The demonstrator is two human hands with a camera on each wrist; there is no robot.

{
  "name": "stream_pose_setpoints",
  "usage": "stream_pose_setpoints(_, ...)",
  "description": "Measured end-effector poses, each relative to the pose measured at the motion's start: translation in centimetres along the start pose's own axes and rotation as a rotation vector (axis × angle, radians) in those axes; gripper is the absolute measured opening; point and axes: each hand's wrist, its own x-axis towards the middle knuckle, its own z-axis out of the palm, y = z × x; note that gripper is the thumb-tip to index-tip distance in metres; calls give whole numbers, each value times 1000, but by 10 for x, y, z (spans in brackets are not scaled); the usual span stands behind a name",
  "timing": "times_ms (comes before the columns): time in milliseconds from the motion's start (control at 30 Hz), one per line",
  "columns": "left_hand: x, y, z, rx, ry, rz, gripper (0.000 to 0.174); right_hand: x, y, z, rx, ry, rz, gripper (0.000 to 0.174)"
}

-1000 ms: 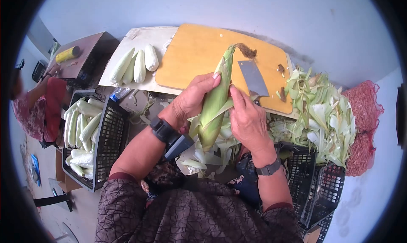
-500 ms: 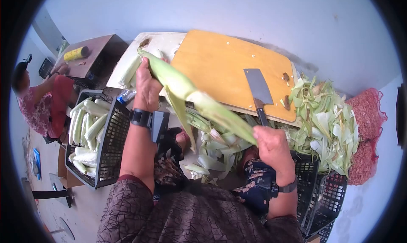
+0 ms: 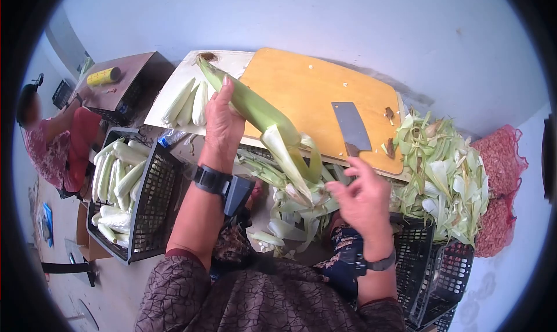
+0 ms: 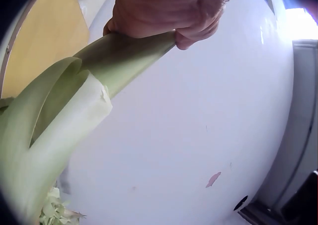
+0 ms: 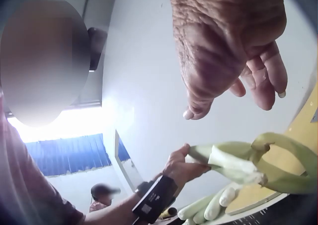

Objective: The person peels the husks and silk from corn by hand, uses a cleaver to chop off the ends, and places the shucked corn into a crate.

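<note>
An ear of corn in its green husk (image 3: 252, 103) slants across the front of the yellow cutting board, brown silk (image 3: 208, 56) at its upper end. My left hand (image 3: 225, 116) grips it near that end, thumb on top; the left wrist view shows the fingers wrapped round the husk (image 4: 131, 56). Loose husk leaves (image 3: 285, 158) hang from the ear's lower end. Just right of them my right hand (image 3: 368, 201) is held with fingers apart and nothing in it, and in the right wrist view that hand (image 5: 228, 46) hovers above the ear.
A cleaver (image 3: 351, 123) lies on the cutting board (image 3: 290, 82). Husked ears (image 3: 184, 106) rest to its left. A black crate (image 3: 152, 204) at left holds more ears. Husks (image 3: 444, 164) pile up at right beside red mesh bags (image 3: 498, 181). Another person (image 3: 52, 152) sits at far left.
My left hand carried the ear up and left from in front of my chest. My right hand pulled a husk leaf down and right, then let go. The leaves now hang loose.
</note>
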Motion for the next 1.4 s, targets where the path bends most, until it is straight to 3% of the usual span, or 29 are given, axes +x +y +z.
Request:
stream_pose_setpoints(133, -14, -7, 21, 2, -14, 7, 33, 9, -10, 30, -72, -101, -137, 54)
stream_pose_setpoints(200, -17, -10, 24, 17, -3, -32, 34, 15, -12, 39, -102, -43, -174, 48)
stream_pose_setpoints(267, -19, -13, 25, 10, -17, -56, 35, 17, -7, 49, -110, -109, -97, 33)
stream_pose_setpoints(367, -18, -15, 25, -41, -18, -99, 36, 15, -5, 61, -101, -171, -119, 27)
stream_pose_setpoints(500, -11, -11, 22, -80, 154, -124, 38, 12, -4, 54, -8, -132, -195, 28)
stream_pose_setpoints(600, 10, 1, -3, -13, 297, -23, 40, 4, -3, 26, 73, -280, -299, 25)
stream_pose_setpoints(667, 26, 21, -28, -176, 381, -50, 44, 0, 5, 2, 70, -341, -82, 23)
stream_pose_setpoints(733, 24, 26, -28, -213, 414, -73, 43, 0, 12, -4, 80, -351, -94, 23)
stream_pose_setpoints(833, 32, 16, -40, -226, 361, -120, 41, -3, 23, -7, 5, -347, -132, 20)
stream_pose_setpoints(900, 16, 14, -17, -179, 325, -74, 39, -3, 27, -11, -70, -319, -153, 18)
stream_pose_setpoints(967, 12, 9, -15, -98, 231, -2, 36, -5, 27, -19, 117, -289, 263, 21)
stream_pose_setpoints(1000, 12, 6, -14, -98, 235, -11, 36, -5, 28, -21, 114, -292, 272, 21)
stream_pose_setpoints(1067, 9, -1, -10, 24, 104, 3, 38, 3, 29, -22, 261, 28, 133, 45)
stream_pose_setpoints(1100, 2, -3, 0, 43, 38, 21, 38, 5, 25, -22, 239, 10, 153, 56)
stream_pose_setpoints(1133, -3, -5, 6, 47, 40, 14, 38, 7, 24, -20, 240, 9, 162, 56)
stream_pose_setpoints(1200, -10, -10, 15, 117, -127, -24, 40, 12, 22, -14, -105, 38, -108, 62)
stream_pose_setpoints(1400, -37, -19, 47, 114, -255, -115, 39, 20, 10, 5, -60, -79, -119, 64)
